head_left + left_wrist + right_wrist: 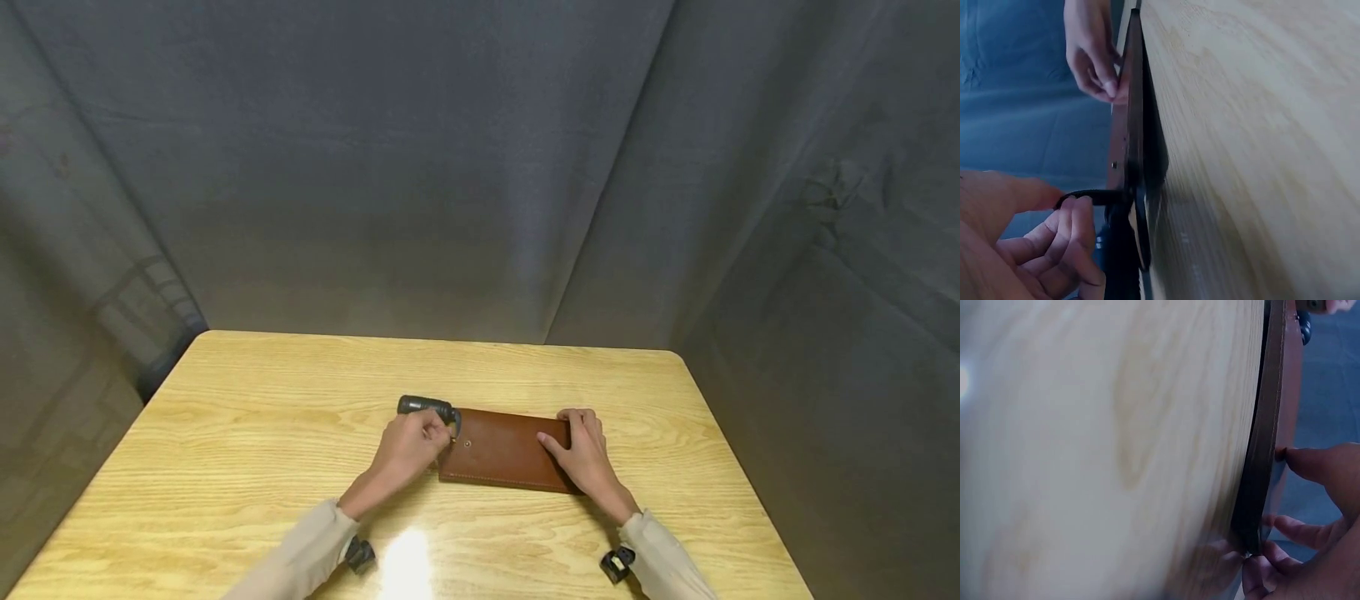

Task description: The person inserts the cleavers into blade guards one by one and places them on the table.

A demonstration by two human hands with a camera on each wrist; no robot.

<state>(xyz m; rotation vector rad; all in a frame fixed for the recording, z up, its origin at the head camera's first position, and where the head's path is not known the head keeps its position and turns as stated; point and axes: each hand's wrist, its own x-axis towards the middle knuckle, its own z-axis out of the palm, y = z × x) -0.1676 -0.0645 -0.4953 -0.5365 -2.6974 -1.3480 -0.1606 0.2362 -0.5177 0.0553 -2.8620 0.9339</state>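
Note:
A flat brown leather case [510, 450] with a small metal snap and stitched edge lies on the wooden table. At its left end my left hand [411, 442] pinches a dark strap [1094, 197] between thumb and fingertips, lifted off the case's face. My right hand [588, 454] grips the right end, its thumb on top and its fingers around the edge, as the right wrist view shows. Just behind my left hand lies a black cylindrical object [425, 405]; its kind cannot be told, and part of it is hidden by the fingers.
The light wooden table [262, 417] reaches out on both sides of the case. Grey curtains [375, 208] stand behind and beside it. Small dark cameras [617, 564] are worn at both wrists.

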